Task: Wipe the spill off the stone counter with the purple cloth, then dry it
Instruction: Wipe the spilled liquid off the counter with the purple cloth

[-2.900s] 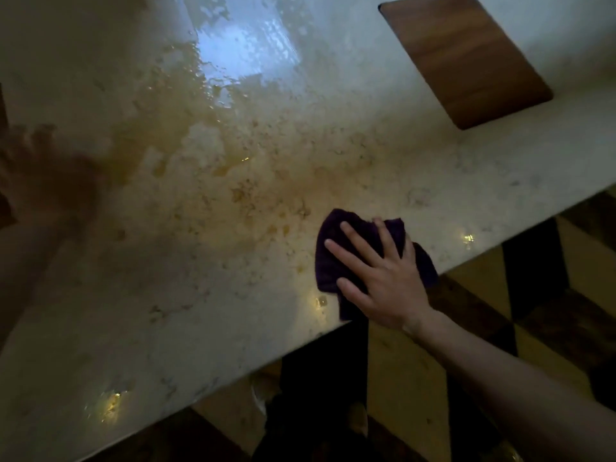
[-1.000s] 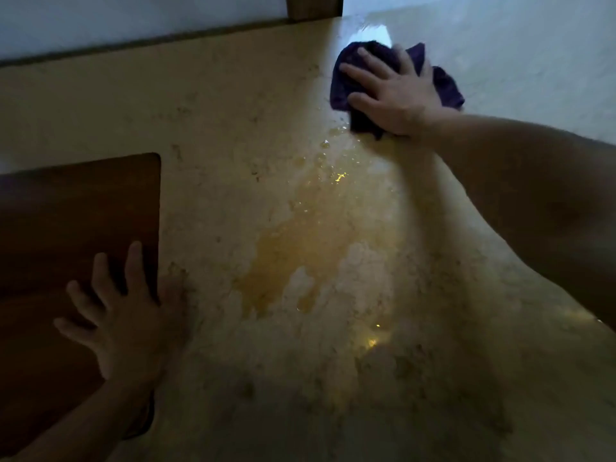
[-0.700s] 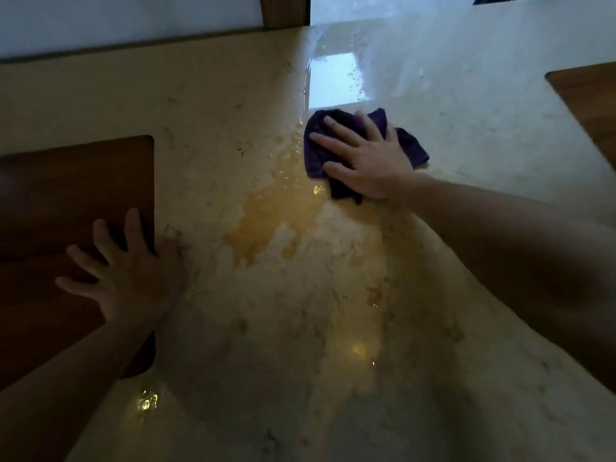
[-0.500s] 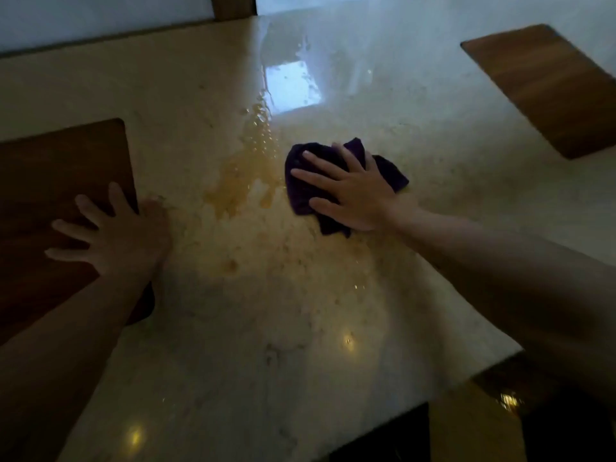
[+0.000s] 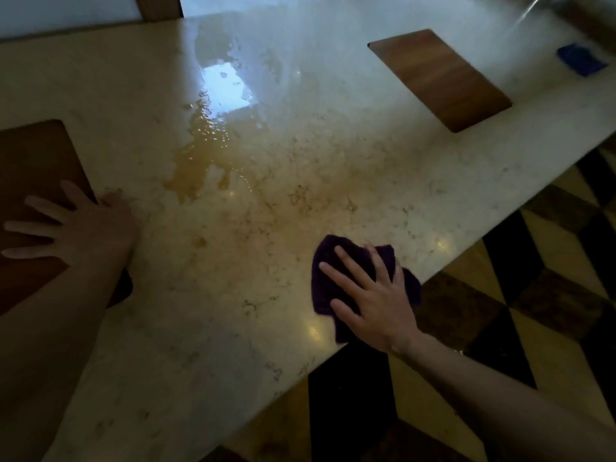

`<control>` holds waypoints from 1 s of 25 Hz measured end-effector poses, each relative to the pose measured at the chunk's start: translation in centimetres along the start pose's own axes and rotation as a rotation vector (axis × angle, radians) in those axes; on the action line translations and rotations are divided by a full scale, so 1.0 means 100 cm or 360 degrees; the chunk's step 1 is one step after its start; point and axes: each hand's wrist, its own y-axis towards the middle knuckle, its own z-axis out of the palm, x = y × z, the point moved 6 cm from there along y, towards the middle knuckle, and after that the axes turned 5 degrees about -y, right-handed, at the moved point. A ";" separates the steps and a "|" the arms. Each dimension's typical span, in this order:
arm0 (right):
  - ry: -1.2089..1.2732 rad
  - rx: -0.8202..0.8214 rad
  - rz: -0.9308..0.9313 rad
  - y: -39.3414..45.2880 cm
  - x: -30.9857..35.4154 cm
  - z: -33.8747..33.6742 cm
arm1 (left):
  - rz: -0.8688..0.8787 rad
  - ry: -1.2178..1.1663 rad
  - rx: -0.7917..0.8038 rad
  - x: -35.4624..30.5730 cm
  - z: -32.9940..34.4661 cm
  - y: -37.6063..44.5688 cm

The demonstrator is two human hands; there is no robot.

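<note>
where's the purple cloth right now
Head view, lower right: the purple cloth lies at the stone counter's near edge, pressed flat under the right hand.

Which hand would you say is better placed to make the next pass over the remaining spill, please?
The right hand, probably: it already presses the purple cloth flat at the counter's near edge. The left hand holds nothing and rests spread on the wooden inlay.

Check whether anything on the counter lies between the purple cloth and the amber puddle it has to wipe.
Nothing visible does. The right hand presses the purple cloth flat near the counter's front edge; the amber puddle lies farther back and to the left, with only bare, streaked stone counter between them. The left hand and both wooden boards sit off to the sides.
</note>
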 end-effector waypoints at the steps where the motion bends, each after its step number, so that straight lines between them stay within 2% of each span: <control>1: 0.0044 0.0025 0.0138 -0.006 0.005 0.002 | 0.0015 0.0001 0.0043 -0.002 -0.003 -0.003; 2: 0.0094 0.0055 0.0291 -0.010 0.013 0.005 | -0.0005 0.0028 0.0131 -0.002 -0.006 -0.004; 5: 0.0210 0.0051 0.0839 -0.013 0.044 0.010 | -0.0128 0.0159 0.0149 0.004 -0.016 -0.005; 8: 0.0331 0.0013 0.1120 0.020 0.066 0.005 | -0.0130 0.0165 0.0191 -0.001 -0.015 -0.003; 17: 0.0356 -0.0046 0.1246 0.158 0.080 -0.014 | -0.0089 0.0152 0.0204 -0.001 -0.026 -0.010; 21: 0.0275 -0.0118 0.1138 0.253 0.087 -0.036 | -0.0018 0.0084 0.0164 0.000 -0.027 -0.008; 25: 0.0210 -0.0158 0.0846 0.362 0.097 -0.057 | -0.0090 0.0174 0.0234 0.000 -0.024 -0.007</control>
